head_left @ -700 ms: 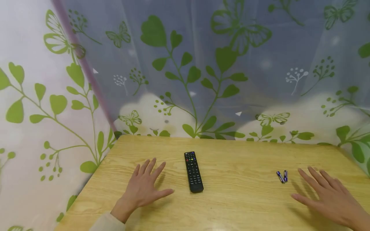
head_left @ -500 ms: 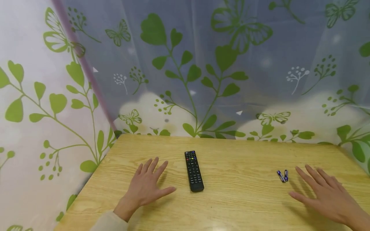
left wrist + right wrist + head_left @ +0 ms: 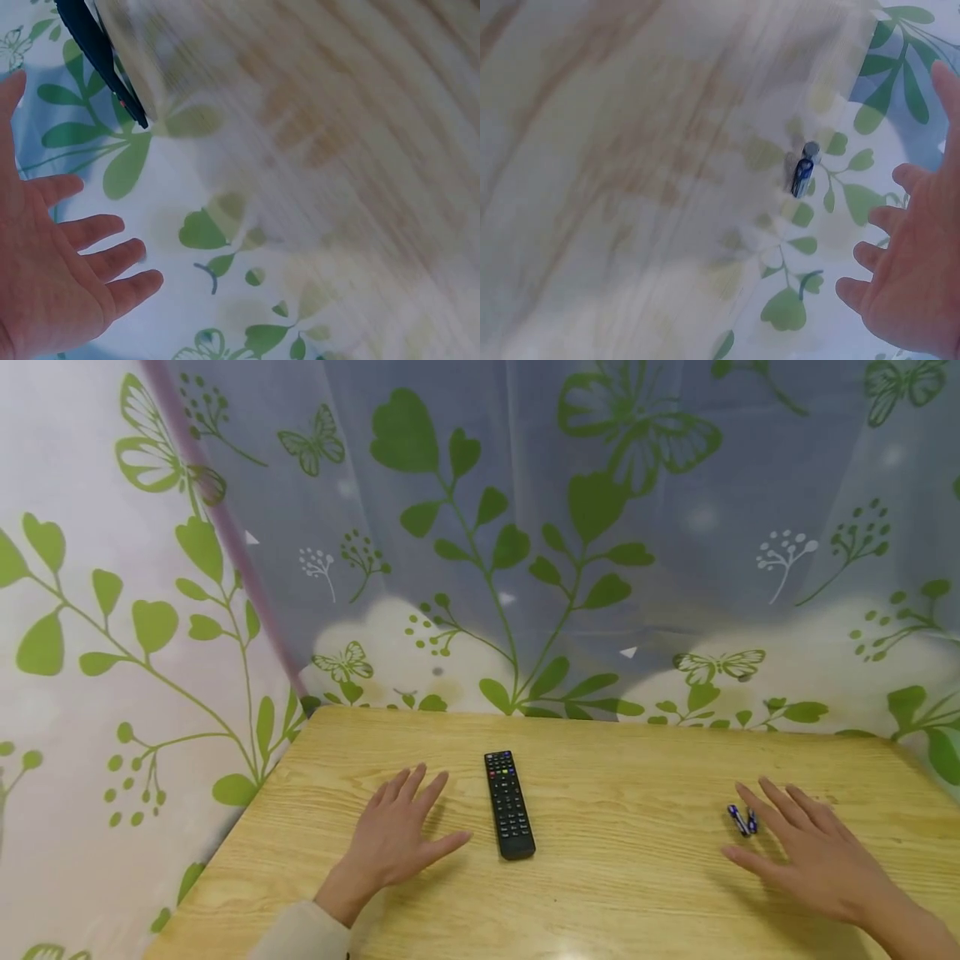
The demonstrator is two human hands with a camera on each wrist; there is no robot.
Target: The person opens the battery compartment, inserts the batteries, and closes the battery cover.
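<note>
A black remote control [image 3: 511, 806] with rows of small buttons lies lengthwise on the wooden table. My left hand [image 3: 397, 835] hovers to its left, fingers spread, thumb pointing toward the remote but apart from it. Two small blue-and-silver batteries [image 3: 741, 820] lie close together farther right. Just beside them is my right hand [image 3: 810, 856], fingers spread and holding nothing, the fingertips partly over the right-hand battery. In the left wrist view the remote [image 3: 101, 56] shows edge-on beyond the left hand [image 3: 60, 262]. The right wrist view has the batteries [image 3: 803, 171] off the fingertips of the right hand [image 3: 915, 255].
The light wooden table [image 3: 622, 877] stands against a curtain [image 3: 480, 527] printed with green leaves and butterflies. A pale, similarly printed curtain [image 3: 67, 710] hangs along the table's left edge.
Both hands have shifted: the left one slightly right and forward toward the remote, the right one left and forward toward the batteries. The remote and batteries stay in place on the table.
</note>
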